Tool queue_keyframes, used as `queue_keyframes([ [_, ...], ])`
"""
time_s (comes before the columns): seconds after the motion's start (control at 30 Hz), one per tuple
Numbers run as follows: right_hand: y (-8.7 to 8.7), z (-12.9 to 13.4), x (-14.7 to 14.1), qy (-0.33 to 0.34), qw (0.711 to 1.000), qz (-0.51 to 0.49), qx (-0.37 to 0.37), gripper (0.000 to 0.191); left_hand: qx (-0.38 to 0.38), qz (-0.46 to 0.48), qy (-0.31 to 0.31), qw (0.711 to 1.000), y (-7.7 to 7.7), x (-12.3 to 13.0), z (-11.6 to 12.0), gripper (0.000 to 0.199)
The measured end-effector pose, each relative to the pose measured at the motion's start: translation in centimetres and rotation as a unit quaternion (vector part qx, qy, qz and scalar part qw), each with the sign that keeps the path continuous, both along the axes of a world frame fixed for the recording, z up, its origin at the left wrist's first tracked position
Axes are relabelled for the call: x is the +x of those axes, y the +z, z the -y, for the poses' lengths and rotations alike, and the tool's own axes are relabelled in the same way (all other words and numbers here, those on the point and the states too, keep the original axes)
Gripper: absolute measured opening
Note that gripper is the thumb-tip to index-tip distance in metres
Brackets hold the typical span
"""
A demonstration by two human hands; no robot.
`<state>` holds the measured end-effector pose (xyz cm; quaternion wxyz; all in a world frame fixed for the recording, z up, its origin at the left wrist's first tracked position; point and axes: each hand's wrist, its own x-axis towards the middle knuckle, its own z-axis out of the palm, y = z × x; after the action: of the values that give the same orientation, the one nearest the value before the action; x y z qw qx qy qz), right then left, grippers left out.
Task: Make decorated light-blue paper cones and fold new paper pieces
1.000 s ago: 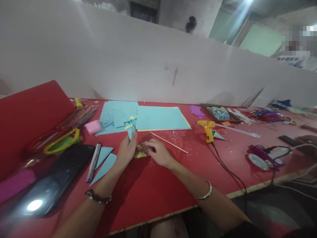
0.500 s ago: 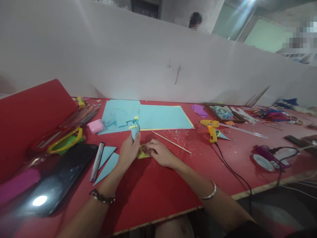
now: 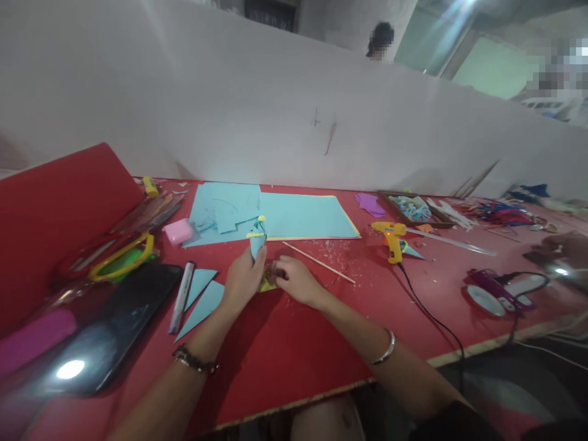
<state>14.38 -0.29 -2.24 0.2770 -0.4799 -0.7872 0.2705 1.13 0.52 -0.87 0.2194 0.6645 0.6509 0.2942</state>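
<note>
A blue cone (image 3: 257, 247) is held upright, slightly tilted, in the left hand (image 3: 244, 278), its fingers clamped around the lower part; its upper end is trimmed with yellow. The right hand (image 3: 296, 282) is placed close beside, near but apart, with bent fingers brought to a yellow scrap (image 3: 267, 285) on the red table (image 3: 294, 367), between the hands. Whether the scrap is gripped cannot be told, as it is partly hidden by the fingers. A dark bracelet (image 3: 195, 361) is worn on the left wrist, a silver bangle (image 3: 388, 348) on the right forearm.

Behind the cone, two blue sheets (image 3: 310, 214) are laid side by side, the left one strewn with blue scraps (image 3: 227, 228). A thin stick (image 3: 319, 262) is laid slantwise beyond the right hand. To the left of the left hand, two blue triangles (image 3: 202, 309) are set next to a marker (image 3: 182, 298), and beside that a black phone (image 3: 133, 306) is seen, a bright glare reflected in it. A pink case (image 3: 177, 232) is placed near the left sheet. Farther right, a yellow glue gun (image 3: 391, 240) is rested on the table, its black cord (image 3: 434, 315) run over the front edge.
</note>
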Motion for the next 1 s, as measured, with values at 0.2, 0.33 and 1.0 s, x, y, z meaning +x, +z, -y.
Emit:
queue_keyframes([
  [0.2, 0.20, 0.02, 0.07, 0.027, 1.000, 0.006, -0.005, 0.010, -0.003, -0.009, -0.004, 1.000, -0.14, 0.14, -0.05, 0.032],
  [0.33, 0.09, 0.24, 0.09, 0.006, 1.000, -0.008, 0.010, 0.010, 0.004, -0.004, -0.006, 1.000, -0.13, 0.12, -0.04, 0.032],
  [1.0, 0.13, -0.03, 0.59, 0.042, 0.998, -0.048, -0.005, 0.013, -0.019, -0.024, 0.001, 1.000, 0.12, 0.31, 0.05, 0.037],
])
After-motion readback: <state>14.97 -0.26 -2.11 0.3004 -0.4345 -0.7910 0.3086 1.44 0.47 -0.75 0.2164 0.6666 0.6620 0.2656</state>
